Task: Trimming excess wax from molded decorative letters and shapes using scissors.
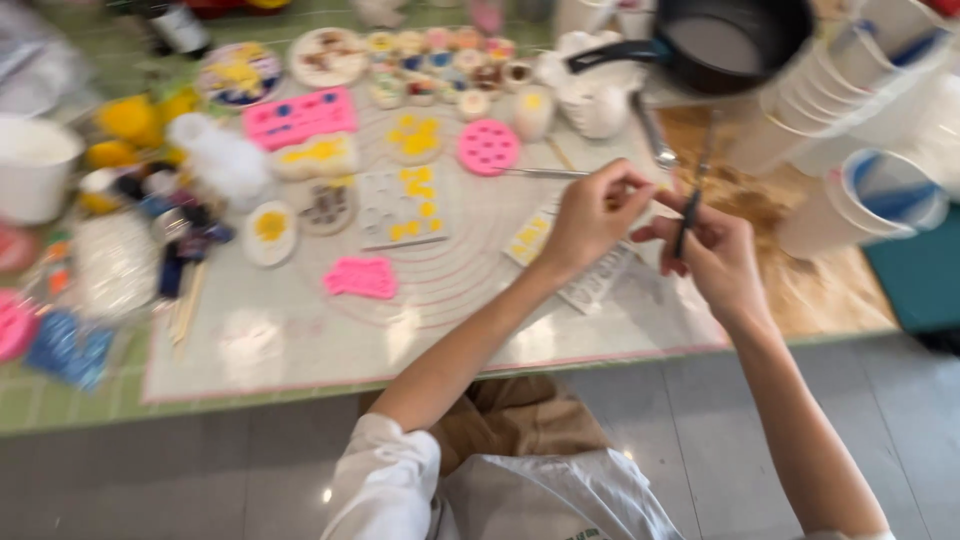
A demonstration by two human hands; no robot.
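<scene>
Both forearms reach up from the lap, the right hand (712, 250) gripping a thin dark tool (688, 215) against the pinched left hand (590, 215) above a clear mould (590, 270), where a slip could jab fingers or nudge the stacked cups (850, 200).

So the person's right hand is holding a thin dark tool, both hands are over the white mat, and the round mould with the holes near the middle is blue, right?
Not quite: the round mould with the holes is pink, not blue, as the head view shows. The rest stands: the right hand holds a thin dark tool, and it and the left hand are over the white mat.
</scene>
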